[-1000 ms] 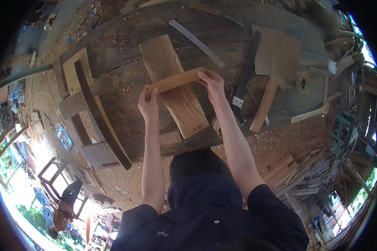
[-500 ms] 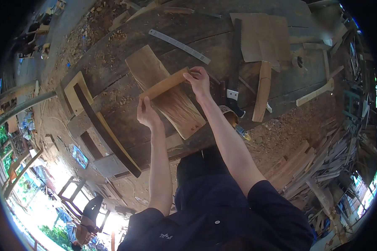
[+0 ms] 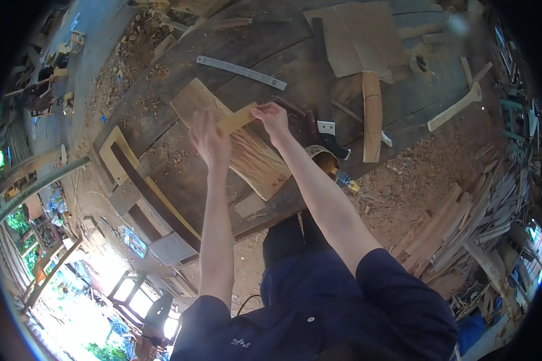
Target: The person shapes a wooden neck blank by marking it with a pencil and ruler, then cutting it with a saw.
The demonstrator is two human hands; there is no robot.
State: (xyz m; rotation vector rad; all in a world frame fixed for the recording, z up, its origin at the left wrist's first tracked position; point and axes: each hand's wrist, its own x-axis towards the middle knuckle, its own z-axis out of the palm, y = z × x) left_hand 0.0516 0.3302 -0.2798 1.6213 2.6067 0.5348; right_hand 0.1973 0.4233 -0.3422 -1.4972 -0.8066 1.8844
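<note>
A short, thin wooden strip (image 3: pixel 238 120) is held above a wider carved board (image 3: pixel 256 161) that lies slantwise on the dark workbench. My right hand (image 3: pixel 272 120) pinches the strip's right end between thumb and fingers. At the strip's left end is my left hand (image 3: pixel 209 139), its fingers stretched out and spread, the back of the hand partly covering that end. Beyond the board lies a metal ruler (image 3: pixel 242 72). To the right of my right hand is a saw (image 3: pixel 326 127) with a dark handle.
Brown cardboard (image 3: pixel 360 39) and a curved wood piece (image 3: pixel 371 117) lie on the bench (image 3: pixel 193 195). A cup-like container (image 3: pixel 322 161) stands at the near edge. Curved frame pieces (image 3: pixel 153 195) are at left, scrap wood (image 3: pixel 464 210) at right. A person (image 3: pixel 150 337) is at lower left.
My left hand has opened from its pinch and moved up over the strip's left end. The strip has turned slightly in my right hand. The whole view has shifted a little.
</note>
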